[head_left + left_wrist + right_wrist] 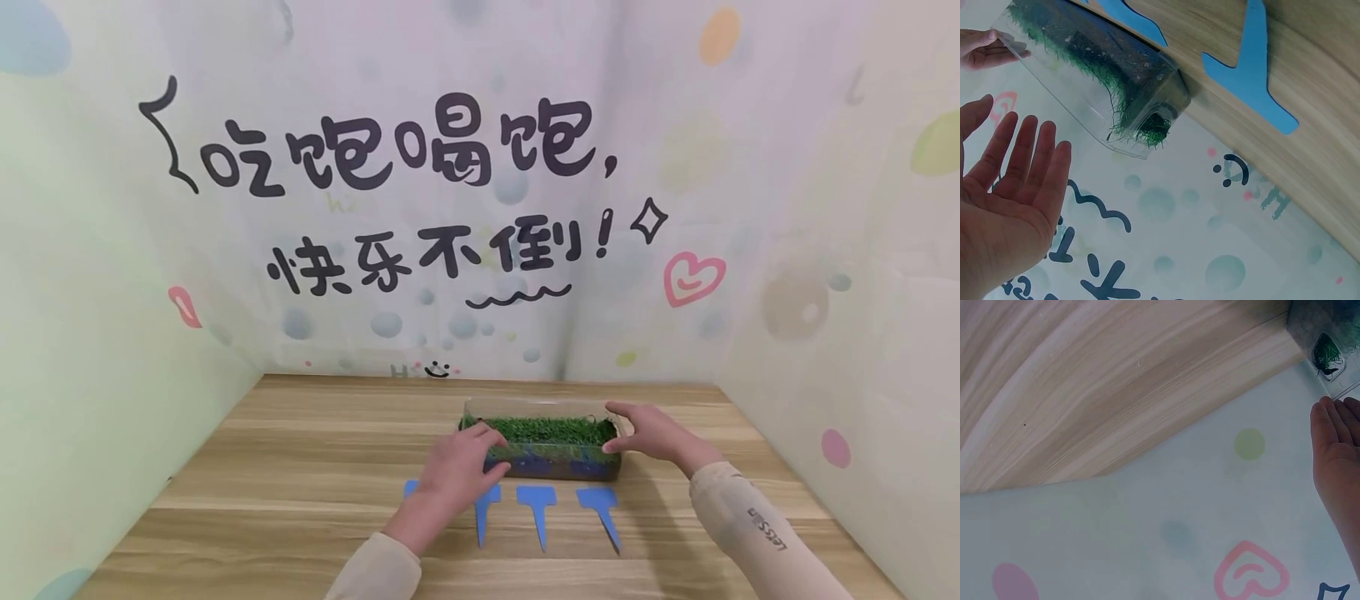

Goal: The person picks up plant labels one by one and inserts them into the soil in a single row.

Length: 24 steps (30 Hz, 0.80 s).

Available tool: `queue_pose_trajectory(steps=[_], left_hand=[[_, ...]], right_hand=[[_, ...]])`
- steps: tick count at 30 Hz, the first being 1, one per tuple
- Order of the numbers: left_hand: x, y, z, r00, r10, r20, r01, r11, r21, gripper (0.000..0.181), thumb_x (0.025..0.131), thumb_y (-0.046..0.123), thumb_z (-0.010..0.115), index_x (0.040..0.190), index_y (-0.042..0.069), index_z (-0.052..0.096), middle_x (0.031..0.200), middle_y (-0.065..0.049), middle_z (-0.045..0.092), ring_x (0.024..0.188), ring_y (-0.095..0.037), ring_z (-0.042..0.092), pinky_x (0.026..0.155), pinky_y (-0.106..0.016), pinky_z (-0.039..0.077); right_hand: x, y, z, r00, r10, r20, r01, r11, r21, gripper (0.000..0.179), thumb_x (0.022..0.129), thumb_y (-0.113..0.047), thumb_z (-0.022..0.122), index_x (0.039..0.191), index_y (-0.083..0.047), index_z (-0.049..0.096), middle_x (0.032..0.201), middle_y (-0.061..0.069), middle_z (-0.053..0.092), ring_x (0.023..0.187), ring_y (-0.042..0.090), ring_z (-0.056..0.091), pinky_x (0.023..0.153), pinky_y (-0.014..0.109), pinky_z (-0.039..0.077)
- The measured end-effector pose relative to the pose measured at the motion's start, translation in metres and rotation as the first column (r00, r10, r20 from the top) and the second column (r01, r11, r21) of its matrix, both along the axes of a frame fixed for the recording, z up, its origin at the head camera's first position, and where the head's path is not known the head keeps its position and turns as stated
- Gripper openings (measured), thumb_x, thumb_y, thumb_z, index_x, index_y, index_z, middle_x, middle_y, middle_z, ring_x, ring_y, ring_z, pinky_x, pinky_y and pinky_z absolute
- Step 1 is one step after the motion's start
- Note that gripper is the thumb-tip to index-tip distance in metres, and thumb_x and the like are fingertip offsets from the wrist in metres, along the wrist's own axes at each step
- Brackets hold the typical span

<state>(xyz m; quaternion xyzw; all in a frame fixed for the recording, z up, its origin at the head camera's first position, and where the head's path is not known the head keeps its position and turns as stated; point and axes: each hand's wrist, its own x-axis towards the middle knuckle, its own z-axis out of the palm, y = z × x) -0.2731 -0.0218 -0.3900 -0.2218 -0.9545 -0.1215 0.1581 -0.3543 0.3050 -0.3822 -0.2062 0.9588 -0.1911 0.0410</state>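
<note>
Left hand (pixel 453 467): fingers extended and slightly apart, thumb held away, gripping nothing. In the head view it overlaps the front left corner of the clear box (pixel 558 468); the left wrist view shows a gap between its fingertips and the box wall, so it is just beside the box.

Right hand (pixel 656 433): thumb and fingers spread wide across the right end of the box, thumb at the front corner, forefinger at the rear corner. The right wrist view shows its fingers straight, tips at the rim. Contact appears light; firm pressure cannot be confirmed.

The box stands upright on the wooden table surface (pixel 300 467), between the two hands, right of the middle and near the back edge, its long side roughly parallel to that edge. It contains green grass (pixel 551 431) along its length, with dark bluish matter showing through the lower front wall. Each end wall has a cut-out or recess where grass is visible.

Four blue tags (pixel 536 497), T-shaped, lie in a row before the box, pointed ends toward the front edge of the surface. The leftmost is largely hidden by the left hand, and the second is partly beneath it in view. The printed backdrop (pixel 420 50) rises behind the back edge
</note>
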Motion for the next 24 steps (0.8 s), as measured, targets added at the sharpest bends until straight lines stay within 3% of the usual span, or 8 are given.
queue_pose_trajectory(steps=[12, 19, 24], left_hand=[[0.0007, 0.0027, -0.0036, 1.000, -0.019, 0.003, 0.019, 1.000, 0.016, 0.023, 0.092, 0.037, 0.071, 0.110, 0.022, 0.070, 0.110, 0.007, 0.069, 0.084, -0.011, 0.068, 0.067, -0.025, 0.054], [0.0012, 0.0053, -0.0049, 1.000, -0.022, 0.020, 0.022, 1.000, 0.015, 0.023, 0.093, 0.038, 0.070, 0.111, 0.024, 0.069, 0.112, 0.008, 0.068, 0.079, -0.008, 0.066, 0.056, -0.018, 0.046], [0.0025, 0.0074, -0.0041, 0.999, -0.023, 0.023, 0.023, 1.000, 0.013, 0.024, 0.092, 0.038, 0.071, 0.111, 0.024, 0.069, 0.113, 0.008, 0.067, 0.082, -0.008, 0.067, 0.057, -0.018, 0.047]], right_hand=[[-0.0014, 0.0007, -0.0008, 1.000, 0.009, 0.003, -0.009, 1.000, -0.010, 0.083, 0.086, -0.037, 0.078, 0.147, 0.006, 0.042, 0.147, 0.030, 0.047, 0.134, 0.051, 0.045, 0.105, 0.062, 0.042], [0.0008, 0.0002, 0.0014, 1.000, 0.017, 0.000, -0.017, 1.000, -0.005, 0.085, 0.085, -0.039, 0.078, 0.147, 0.007, 0.042, 0.147, 0.031, 0.046, 0.133, 0.051, 0.045, 0.105, 0.062, 0.042], [0.0017, 0.0000, 0.0025, 1.000, 0.020, -0.006, -0.020, 1.000, 0.003, 0.084, 0.085, -0.038, 0.078, 0.146, 0.006, 0.042, 0.146, 0.031, 0.047, 0.133, 0.051, 0.046, 0.104, 0.062, 0.043]])
